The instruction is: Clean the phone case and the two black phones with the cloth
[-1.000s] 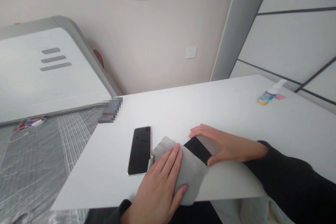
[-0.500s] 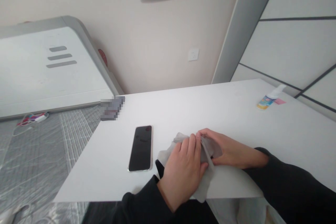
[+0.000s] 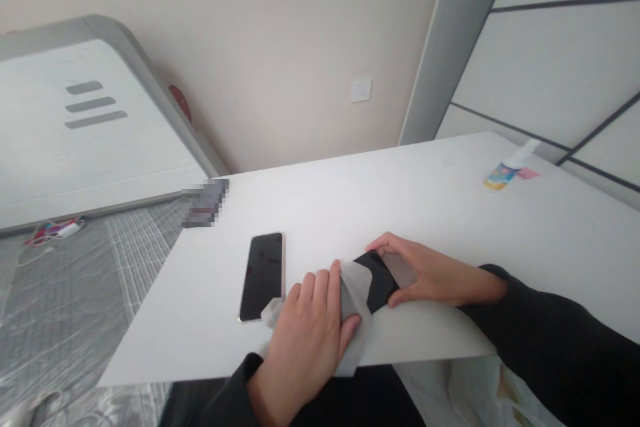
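In the head view, my left hand [image 3: 311, 327] lies closed over a thin, pale wipe [image 3: 357, 277], pressing it on a flat black slab that looks like a phone [image 3: 380, 280]. One end of the slab shows past the wipe. The rest is hidden under the wipe and my left hand. My right hand [image 3: 425, 270] grips that bare end at its edges, thumb on the near side and fingers on the far side. Just left of my left hand, a second phone [image 3: 263, 273] in a clear case lies screen up, with a crumpled end of the wipe by its lower corner.
The white table [image 3: 320, 203] stands against the wall. At its far right lie a white pump bottle [image 3: 505, 173] with a colourful label and a pink piece [image 3: 529, 173]. A pixelated dark item [image 3: 205, 203] sits on the far left corner. A grey striped cover [image 3: 135, 260] spreads left of the table.
My left hand and the wipe have slid left along the black slab, so its right end is now uncovered. The right hand still holds that end. The view has shifted slightly.
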Tool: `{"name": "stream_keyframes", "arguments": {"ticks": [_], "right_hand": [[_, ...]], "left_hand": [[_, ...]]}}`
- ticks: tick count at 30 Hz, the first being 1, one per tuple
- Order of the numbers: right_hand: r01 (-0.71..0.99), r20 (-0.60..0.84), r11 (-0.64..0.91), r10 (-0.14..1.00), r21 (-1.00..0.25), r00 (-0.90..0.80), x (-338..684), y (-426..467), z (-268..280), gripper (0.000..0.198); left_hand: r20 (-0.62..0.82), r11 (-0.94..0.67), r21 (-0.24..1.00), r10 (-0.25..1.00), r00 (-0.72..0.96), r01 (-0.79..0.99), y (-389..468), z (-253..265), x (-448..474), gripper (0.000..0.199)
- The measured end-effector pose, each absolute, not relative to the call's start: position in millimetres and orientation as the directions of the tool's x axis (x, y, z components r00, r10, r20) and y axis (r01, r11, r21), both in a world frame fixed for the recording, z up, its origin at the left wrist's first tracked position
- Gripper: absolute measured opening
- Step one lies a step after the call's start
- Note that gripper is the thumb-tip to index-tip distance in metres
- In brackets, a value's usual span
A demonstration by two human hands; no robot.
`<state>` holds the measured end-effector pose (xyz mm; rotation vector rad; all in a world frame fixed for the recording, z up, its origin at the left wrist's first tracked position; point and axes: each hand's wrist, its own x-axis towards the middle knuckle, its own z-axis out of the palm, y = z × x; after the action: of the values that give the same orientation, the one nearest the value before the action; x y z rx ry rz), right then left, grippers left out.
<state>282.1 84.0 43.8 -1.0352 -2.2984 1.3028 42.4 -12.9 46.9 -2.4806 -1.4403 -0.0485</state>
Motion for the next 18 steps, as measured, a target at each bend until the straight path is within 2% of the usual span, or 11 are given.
{"name": "stream_keyframes", "arguments": {"ticks": [8, 13, 15, 18], "right_hand": [[0.413, -0.051, 0.301, 0.754, -0.86, -0.655, 281.4, 77.1, 39.9, 0.052], [0.44, -0.069, 0.338, 0.723, -0.832, -0.687, 282.4, 78.6, 38.7, 0.066], [0.444, -0.072, 0.345, 0.718, -0.827, -0.692, 283.7, 79.8, 36.9, 0.071], [0.447, -0.072, 0.349, 0.717, -0.824, -0.693, 285.2, 80.7, 36.1, 0.069]], "left_hand": [[0.148, -0.503, -0.123, 0.843, 0.517, 0.856, 21.1, 44.3, 93.0, 0.074], [0.053, -0.52, -0.093, 0.849, 0.526, 0.849, 5.7, 50.3, 66.6, 0.077], [0.034, -0.506, -0.122, 0.857, 0.513, 0.854, -5.3, 52.0, 51.8, 0.079], [0.048, -0.493, -0.18, 0.86, 0.508, 0.851, -19.4, 51.9, 34.8, 0.08]]}}
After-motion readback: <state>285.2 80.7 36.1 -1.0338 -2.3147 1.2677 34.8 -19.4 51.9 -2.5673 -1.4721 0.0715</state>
